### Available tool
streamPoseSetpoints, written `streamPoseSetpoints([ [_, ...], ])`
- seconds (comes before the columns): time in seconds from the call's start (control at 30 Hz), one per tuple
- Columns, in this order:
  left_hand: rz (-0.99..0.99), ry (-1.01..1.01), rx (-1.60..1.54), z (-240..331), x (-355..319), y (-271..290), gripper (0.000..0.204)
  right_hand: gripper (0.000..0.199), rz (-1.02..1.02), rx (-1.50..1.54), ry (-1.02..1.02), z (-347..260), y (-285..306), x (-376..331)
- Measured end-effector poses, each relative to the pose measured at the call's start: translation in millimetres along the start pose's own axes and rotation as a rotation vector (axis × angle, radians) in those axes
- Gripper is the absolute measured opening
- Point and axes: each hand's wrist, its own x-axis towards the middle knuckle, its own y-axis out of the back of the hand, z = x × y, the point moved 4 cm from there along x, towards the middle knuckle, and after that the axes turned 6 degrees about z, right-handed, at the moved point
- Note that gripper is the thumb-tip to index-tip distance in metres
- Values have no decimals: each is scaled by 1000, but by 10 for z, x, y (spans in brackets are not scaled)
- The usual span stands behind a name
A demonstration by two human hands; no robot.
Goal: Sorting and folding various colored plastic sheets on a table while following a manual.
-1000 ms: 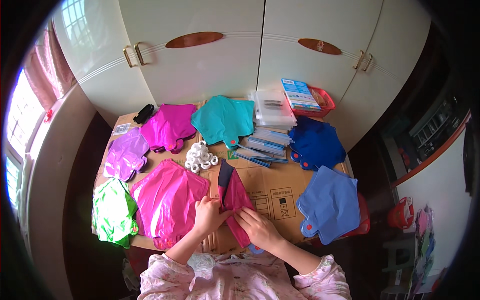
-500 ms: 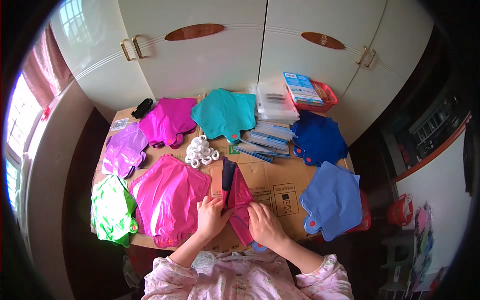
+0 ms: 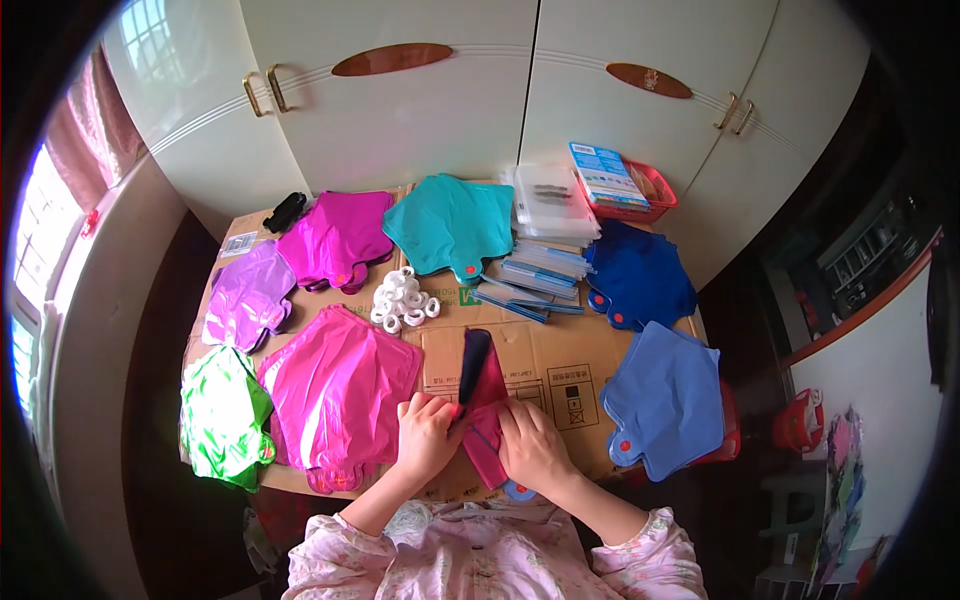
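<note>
Both hands have drawn closer together since the earlier frames, and the folded strip between them now looks narrower, its sides turned further inward. That dark pink foil balloon (image 3: 484, 400) lies flat on the cardboard sheet (image 3: 540, 350) at the near edge of the table, running from a dark tip away from the person down toward their body. The left hand (image 3: 428, 432) presses its fingers down on the strip's left edge, palm flat, holding the fold in place. The right hand (image 3: 535, 447) lies over the lower right part, fingers curled onto the material; a light blue piece (image 3: 517, 490) peeks out beneath it.

Judging by the shape, the folding is well under way: the piece is already a slim strip, while its length is still unfolded. Around it everything else lies spread flat: a bright pink balloon (image 3: 340, 390) just left, a green one (image 3: 222, 415), a lilac one (image 3: 248, 300), a magenta one (image 3: 335, 238), a teal one (image 3: 450, 225), a dark blue one (image 3: 640, 275) and a pale blue one (image 3: 665, 400). A heap of white rings (image 3: 403, 298) and clear packets (image 3: 550, 205) sit further back.
</note>
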Motion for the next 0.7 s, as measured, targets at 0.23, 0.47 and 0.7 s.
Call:
streamPoseSetpoints([
  [0.23, -2, -33, 1, 32, 3, 27, 17, 40, 44, 8, 2, 3, 25, 7],
  [0.47, -87, -23, -7, -3, 54, 26, 16, 38, 40, 2, -20, 3, 49, 13],
  [0.7, -92, -179, 51, 19, 39, 79, 20, 36, 44, 41, 7, 52, 73, -12],
])
